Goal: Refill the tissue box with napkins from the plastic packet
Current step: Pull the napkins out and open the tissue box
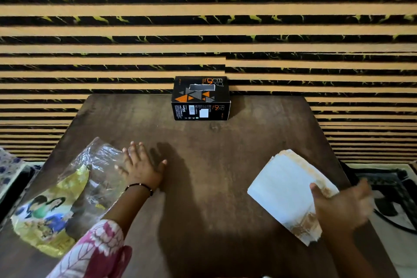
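1. My left hand point(142, 166) lies flat at the left of the wooden table point(203, 142), fingers straight and spread; its outer fingers rest on the edge of the plastic packet point(74, 187), the thumb points out over bare wood; a thin dark bracelet point(140, 186) circles the wrist, and my sleeve point(94, 253) shows a pink and white floral print.
2. The plastic packet sits at the table's left edge, crumpled and partly clear; its near end is yellow with a printed picture of people; I cannot tell whether anything is inside it.
3. My right hand point(338, 207) is at the right of the table, blurred; the thumb lies on top of the stack of napkins point(286, 192) and the fingers reach past its right edge; I cannot tell for certain how firmly the fingers grip, but the thumb presses on the top sheet.
4. The stack of napkins is white, thick, turned at an angle to the table edge; its side edges look brownish; it sits near the table's right side, well apart from the packet.
5. The tissue box point(200, 99) stands at the far edge of the table, in the middle, against the striped wall point(203, 18); it is black with orange and grey triangles, and a slot shows in its top; both my hands are well apart from it.
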Action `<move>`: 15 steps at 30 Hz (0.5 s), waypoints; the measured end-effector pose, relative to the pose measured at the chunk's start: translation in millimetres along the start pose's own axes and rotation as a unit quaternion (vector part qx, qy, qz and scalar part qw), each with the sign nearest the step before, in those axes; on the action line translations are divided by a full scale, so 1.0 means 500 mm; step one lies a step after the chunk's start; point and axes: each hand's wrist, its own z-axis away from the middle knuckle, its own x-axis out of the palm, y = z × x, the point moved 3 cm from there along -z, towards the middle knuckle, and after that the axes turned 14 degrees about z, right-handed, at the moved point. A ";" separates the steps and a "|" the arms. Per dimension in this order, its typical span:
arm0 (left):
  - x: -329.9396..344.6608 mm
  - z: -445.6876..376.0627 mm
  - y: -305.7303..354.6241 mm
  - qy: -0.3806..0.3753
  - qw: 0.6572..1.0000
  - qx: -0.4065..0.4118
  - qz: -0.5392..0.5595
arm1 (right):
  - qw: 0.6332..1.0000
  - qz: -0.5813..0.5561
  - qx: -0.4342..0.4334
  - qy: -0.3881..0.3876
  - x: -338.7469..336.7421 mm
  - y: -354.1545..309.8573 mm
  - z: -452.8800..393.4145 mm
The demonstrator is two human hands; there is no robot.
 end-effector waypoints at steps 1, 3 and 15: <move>0.000 -0.009 0.027 0.008 0.999 0.035 0.006 | 0.997 -0.005 -0.071 0.032 -0.017 -0.039 0.008; 0.000 -0.031 0.082 0.009 0.996 0.092 0.019 | 0.981 -0.038 -0.188 -0.001 -0.023 -0.123 0.021; -0.003 -0.220 0.232 -0.063 0.969 0.044 0.236 | 0.894 -0.118 -0.271 -0.337 0.187 -0.526 -0.007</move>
